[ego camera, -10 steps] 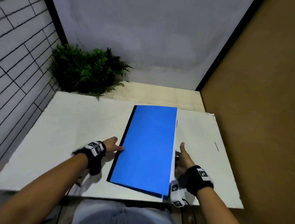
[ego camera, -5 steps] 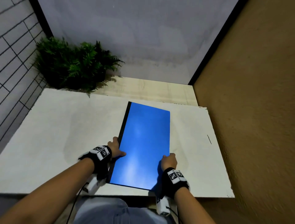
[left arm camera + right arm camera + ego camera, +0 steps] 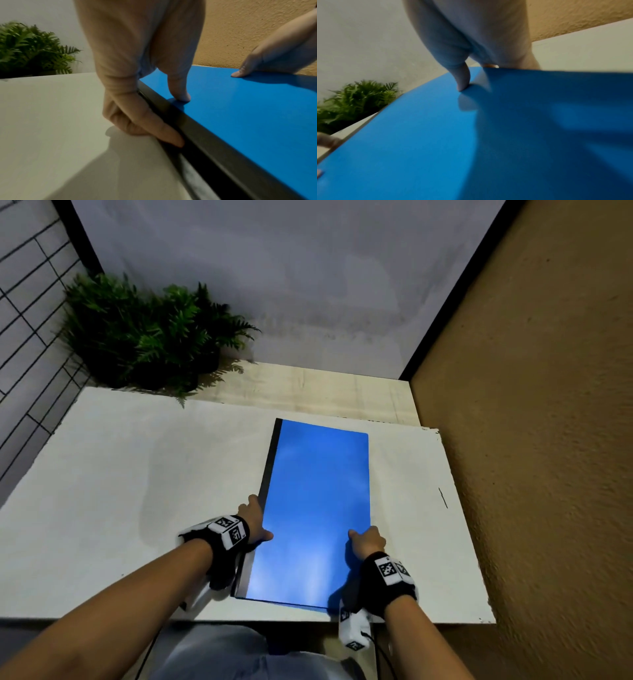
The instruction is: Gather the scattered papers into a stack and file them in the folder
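Observation:
The blue folder lies closed and flat on the white table, its black spine to the left. No loose papers show in any view. My left hand holds the spine side near the front; in the left wrist view its thumb presses the blue cover and its fingers lie curled against the spine. My right hand holds the folder's right edge. In the right wrist view its thumb sits on the cover and the other fingers drop behind the edge.
A green fern-like plant stands at the table's back left corner. A brown textured wall runs close along the right side. The folder's near end lies close to the table's front edge. Bare white tabletop spreads to the left.
A second ago the blue cover was still raised on its right side with white sheets showing beneath. It now lies flat, and my right hand has come onto its right edge.

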{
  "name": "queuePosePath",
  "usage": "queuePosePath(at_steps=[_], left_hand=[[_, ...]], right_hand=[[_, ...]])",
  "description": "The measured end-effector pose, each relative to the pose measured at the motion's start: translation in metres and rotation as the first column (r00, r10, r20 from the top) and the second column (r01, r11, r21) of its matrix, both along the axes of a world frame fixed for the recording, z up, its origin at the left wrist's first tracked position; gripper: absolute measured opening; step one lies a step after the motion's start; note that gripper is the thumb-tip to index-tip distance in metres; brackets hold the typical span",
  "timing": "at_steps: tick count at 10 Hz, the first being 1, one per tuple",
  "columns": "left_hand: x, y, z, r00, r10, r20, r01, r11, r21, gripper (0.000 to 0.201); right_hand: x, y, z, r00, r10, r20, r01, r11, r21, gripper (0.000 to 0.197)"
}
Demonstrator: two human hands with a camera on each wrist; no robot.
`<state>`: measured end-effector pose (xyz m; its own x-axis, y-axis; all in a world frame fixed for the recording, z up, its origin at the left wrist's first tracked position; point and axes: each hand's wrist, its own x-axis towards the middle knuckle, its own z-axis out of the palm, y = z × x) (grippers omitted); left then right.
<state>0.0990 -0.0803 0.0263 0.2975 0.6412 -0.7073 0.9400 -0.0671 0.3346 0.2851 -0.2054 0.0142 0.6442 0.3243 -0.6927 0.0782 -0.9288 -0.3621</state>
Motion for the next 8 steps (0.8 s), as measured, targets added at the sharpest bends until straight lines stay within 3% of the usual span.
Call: queuePosePath(at_steps=[1,2,3,4,5,6,7,8], left_hand=[[0.020,-0.008,0.001,0.991,0.050,0.125,-0.039,0.995,-0.089,0.070],[0.045,-0.023,0.000,0.954,0.032,0.299,0.019,0.986,-0.164,0.071],[0.075,-0.030,-0.003,0.926,0.040,0.375,0.044,0.976,-0.214,0.070],[0.098,-0.031,-0.002,0.880,0.257,0.399,-0.126,0.937,-0.325,0.047],[0.103,-0.027,0.000,0.876,0.320,0.362,-0.196,0.920,-0.339,0.041],[0.102,-0.021,-0.001,0.886,0.303,0.350,-0.197,0.931,-0.308,0.048],[0.095,-0.026,0.004,0.926,0.200,0.320,-0.113,0.956,-0.271,0.058],[0.094,-0.018,0.008,0.917,0.189,0.350,-0.089,0.955,-0.283,0.065]], right_hand=[[0.033,-0.006,0.007,0.998,0.042,0.049,-0.043,0.999,0.019,0.048],[0.074,-0.019,0.013,0.991,0.010,0.135,-0.013,1.000,0.021,0.042],[0.107,-0.026,0.012,0.983,0.014,0.184,-0.017,1.000,0.011,0.041],[0.117,-0.028,0.008,0.978,0.021,0.209,-0.020,1.000,-0.009,0.045],[0.113,-0.025,-0.001,0.967,-0.002,0.254,0.006,1.000,-0.018,0.045],[0.109,-0.020,-0.006,0.952,-0.036,0.303,0.067,0.994,-0.091,0.045],[0.097,-0.016,-0.003,0.952,-0.077,0.297,0.116,0.986,-0.117,0.043],[0.085,-0.011,0.000,0.948,-0.095,0.303,0.137,0.983,-0.119,0.049]])
